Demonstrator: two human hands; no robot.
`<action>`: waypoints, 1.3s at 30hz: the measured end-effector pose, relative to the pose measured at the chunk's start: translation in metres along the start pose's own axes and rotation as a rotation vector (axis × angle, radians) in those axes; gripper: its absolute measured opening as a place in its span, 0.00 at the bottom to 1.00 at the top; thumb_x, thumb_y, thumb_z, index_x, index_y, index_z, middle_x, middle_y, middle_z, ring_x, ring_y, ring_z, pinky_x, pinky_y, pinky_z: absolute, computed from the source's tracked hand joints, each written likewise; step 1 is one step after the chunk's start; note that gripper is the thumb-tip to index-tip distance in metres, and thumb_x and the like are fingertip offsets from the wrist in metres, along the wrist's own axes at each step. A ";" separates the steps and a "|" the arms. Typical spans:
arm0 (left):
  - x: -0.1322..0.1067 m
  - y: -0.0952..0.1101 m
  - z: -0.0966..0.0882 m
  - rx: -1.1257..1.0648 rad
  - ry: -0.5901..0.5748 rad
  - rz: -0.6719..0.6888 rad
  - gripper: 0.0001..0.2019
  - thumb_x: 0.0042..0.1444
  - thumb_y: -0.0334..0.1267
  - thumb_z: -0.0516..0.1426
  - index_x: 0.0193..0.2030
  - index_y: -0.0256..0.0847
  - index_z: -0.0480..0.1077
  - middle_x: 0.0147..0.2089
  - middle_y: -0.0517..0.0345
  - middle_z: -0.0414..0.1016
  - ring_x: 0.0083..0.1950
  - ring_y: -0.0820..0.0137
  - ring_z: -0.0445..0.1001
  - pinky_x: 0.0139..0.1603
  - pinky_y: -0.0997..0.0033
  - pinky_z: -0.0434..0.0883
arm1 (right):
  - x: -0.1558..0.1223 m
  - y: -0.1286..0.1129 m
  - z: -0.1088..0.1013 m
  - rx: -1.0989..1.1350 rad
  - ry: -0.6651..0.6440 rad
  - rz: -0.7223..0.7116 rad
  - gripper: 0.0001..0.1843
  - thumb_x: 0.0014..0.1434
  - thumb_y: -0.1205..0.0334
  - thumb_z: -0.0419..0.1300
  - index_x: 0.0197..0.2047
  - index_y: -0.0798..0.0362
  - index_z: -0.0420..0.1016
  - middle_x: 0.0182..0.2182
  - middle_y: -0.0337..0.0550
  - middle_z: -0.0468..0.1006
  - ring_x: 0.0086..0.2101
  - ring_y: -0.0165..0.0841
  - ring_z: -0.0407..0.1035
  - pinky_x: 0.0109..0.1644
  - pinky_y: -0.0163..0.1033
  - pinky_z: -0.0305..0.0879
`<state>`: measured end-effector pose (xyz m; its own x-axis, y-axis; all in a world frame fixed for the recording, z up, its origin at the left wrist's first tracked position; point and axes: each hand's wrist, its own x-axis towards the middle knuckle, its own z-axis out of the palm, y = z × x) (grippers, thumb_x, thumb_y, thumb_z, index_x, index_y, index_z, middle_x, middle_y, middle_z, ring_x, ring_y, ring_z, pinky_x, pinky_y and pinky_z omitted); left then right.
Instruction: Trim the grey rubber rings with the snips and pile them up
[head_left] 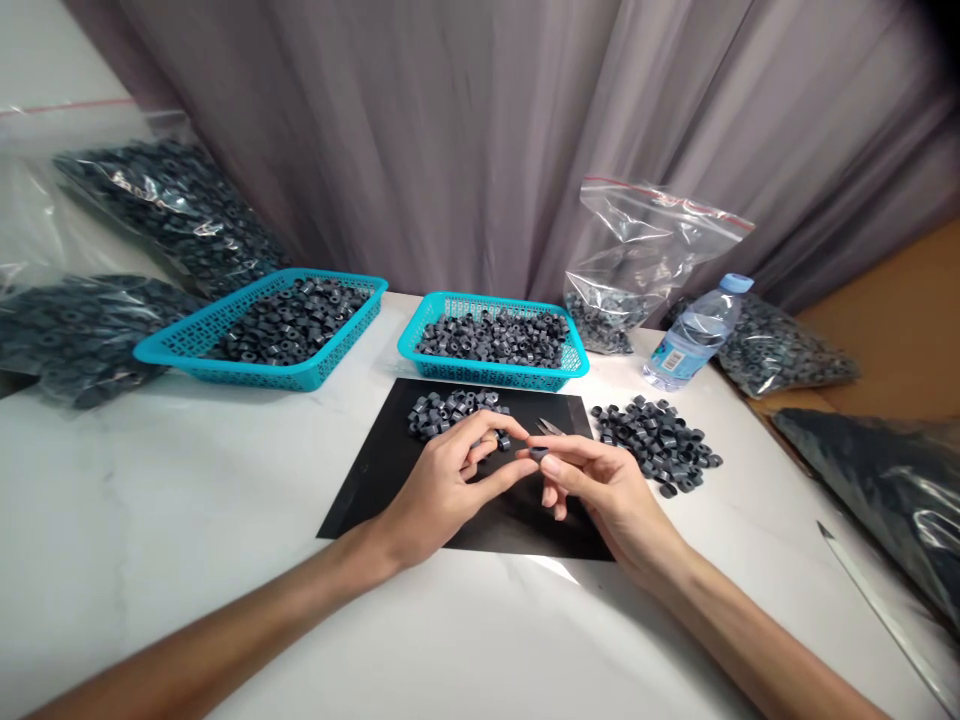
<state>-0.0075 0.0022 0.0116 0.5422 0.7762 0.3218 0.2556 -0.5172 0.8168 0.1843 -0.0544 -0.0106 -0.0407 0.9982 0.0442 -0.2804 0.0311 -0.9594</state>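
Between the fingertips of both hands is a small dark grey ring-shaped piece (538, 453). My left hand (457, 468) pinches it from the left with thumb and forefinger. From the other side, my right hand (600, 475) grips it the same way, its other fingers curled below. Both hands are held over a black mat (375, 480). Behind my left hand lies a pile of similar grey pieces (442, 410) on the mat. A pointed metal tool (550, 427) shows just beyond my right fingers, its rest hidden. Another loose pile (660, 440) lies right of the mat.
Two turquoise baskets, one at left (319, 375) and one in the middle (491, 375), hold many such pieces. A water bottle (694, 335) stands beside an upright zip bag (622, 270). Filled bags (172, 210) are at left, with more (787, 345) at right. A grey curtain (420, 140) hangs behind.
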 end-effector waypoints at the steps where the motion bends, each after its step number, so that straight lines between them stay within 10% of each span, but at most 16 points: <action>1: 0.000 -0.001 0.000 0.002 0.016 0.003 0.09 0.63 0.44 0.61 0.47 0.44 0.73 0.27 0.70 0.49 0.28 0.76 0.53 0.33 0.74 0.56 | 0.000 0.000 0.000 -0.002 0.009 0.007 0.14 0.56 0.55 0.72 0.45 0.49 0.85 0.28 0.41 0.80 0.25 0.26 0.69 0.27 0.31 0.68; 39: 0.003 0.000 0.004 -0.222 -0.014 -0.217 0.13 0.58 0.49 0.64 0.39 0.42 0.79 0.25 0.69 0.47 0.27 0.76 0.50 0.31 0.74 0.54 | -0.003 0.000 -0.001 -0.100 0.094 -0.056 0.15 0.53 0.55 0.74 0.43 0.50 0.82 0.32 0.41 0.77 0.28 0.28 0.64 0.21 0.29 0.61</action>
<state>-0.0029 0.0033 0.0112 0.5054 0.8540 0.1233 0.1859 -0.2473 0.9509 0.1853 -0.0573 -0.0112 0.0640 0.9950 0.0769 -0.1823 0.0874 -0.9793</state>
